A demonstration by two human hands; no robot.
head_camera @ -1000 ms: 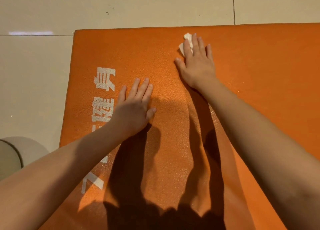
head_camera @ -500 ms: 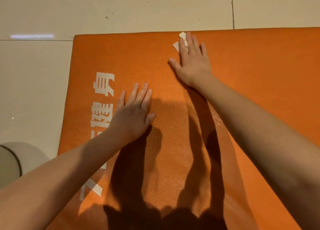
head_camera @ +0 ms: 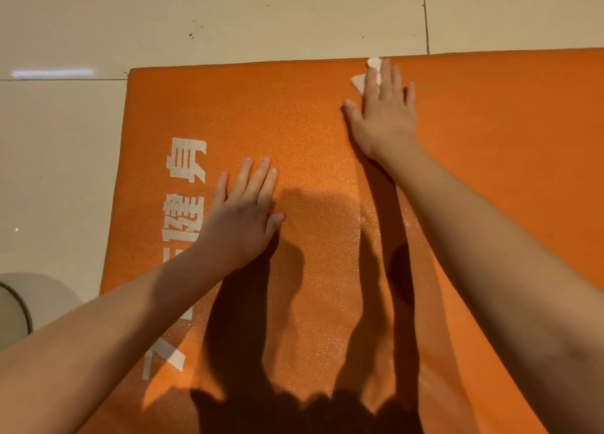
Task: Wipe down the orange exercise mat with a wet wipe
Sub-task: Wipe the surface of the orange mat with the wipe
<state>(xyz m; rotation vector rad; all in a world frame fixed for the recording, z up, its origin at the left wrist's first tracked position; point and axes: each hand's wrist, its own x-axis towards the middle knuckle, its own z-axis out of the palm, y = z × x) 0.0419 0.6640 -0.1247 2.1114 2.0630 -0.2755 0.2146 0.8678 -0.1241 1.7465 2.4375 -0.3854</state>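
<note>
Head view: your right hand (head_camera: 384, 116), grip flat with fingers straight, presses the wet wipe (head_camera: 359, 82) onto the mat (head_camera: 490, 139) at its far edge, one o'clock. Your left hand (head_camera: 243, 217) lies spread flat at nine o'clock, likely steadying the mat.

Bare orange mat (head_camera: 510, 132) lies open in the upper right of the frame, at upper left, and in the strip between the two hands. The left hand (head_camera: 243, 217), flat at centre left, and the right hand (head_camera: 384, 116), with its forearm extending from lower right, block the rest. A pale round object (head_camera: 19, 303) stands on the floor (head_camera: 261, 15) at lower left, apart from the mat.
</note>
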